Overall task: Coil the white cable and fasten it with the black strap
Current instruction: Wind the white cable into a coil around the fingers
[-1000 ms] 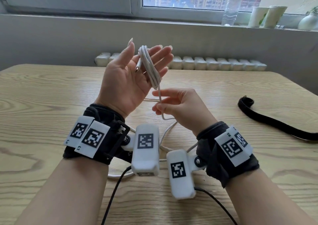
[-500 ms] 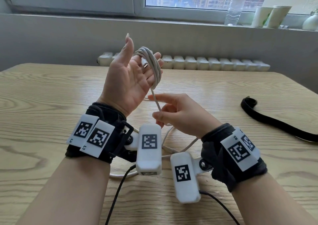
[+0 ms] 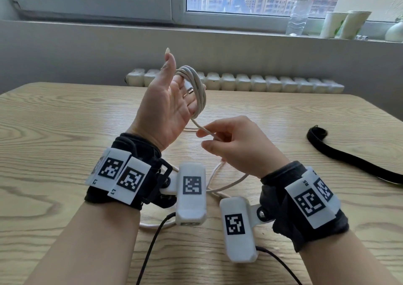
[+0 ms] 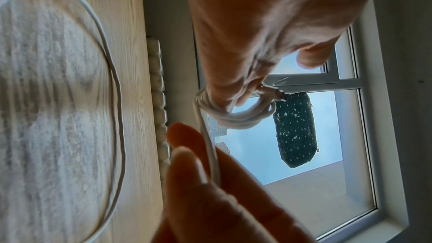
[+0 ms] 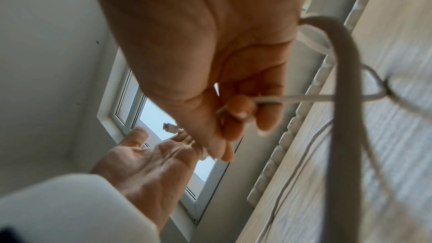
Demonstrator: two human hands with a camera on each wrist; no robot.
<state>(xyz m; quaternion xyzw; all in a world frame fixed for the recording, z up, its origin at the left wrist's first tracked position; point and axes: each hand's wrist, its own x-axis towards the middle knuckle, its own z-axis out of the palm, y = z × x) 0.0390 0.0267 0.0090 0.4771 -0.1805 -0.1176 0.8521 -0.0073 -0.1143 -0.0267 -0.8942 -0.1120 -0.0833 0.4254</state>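
Observation:
The white cable (image 3: 197, 84) is wound in several loops round the fingers of my raised left hand (image 3: 165, 106), thumb pointing up, its metal plug (image 3: 190, 91) lying against the fingers. One strand runs down from the coil to my right hand (image 3: 235, 145), which pinches it between thumb and forefinger just below the left palm. The left wrist view shows the coil (image 4: 236, 117) and the pinched strand (image 4: 210, 151). In the right wrist view the cable (image 5: 304, 97) leaves the right fingers. Slack cable (image 3: 226, 184) lies on the table under both wrists. The black strap (image 3: 349, 160) lies flat at the right, apart from both hands.
The wooden table (image 3: 54, 132) reaches to a wall under a window. A row of white blocks (image 3: 261, 84) lines its far edge. On the sill stand a bottle (image 3: 298, 12) and paper cups (image 3: 340, 23). Black camera wires (image 3: 152, 245) trail toward me.
My left hand has turned more edge-on, and the coil sits lower on its fingers. The right hand's pinch on the strand has shifted slightly right, drawing it out from under the left palm.

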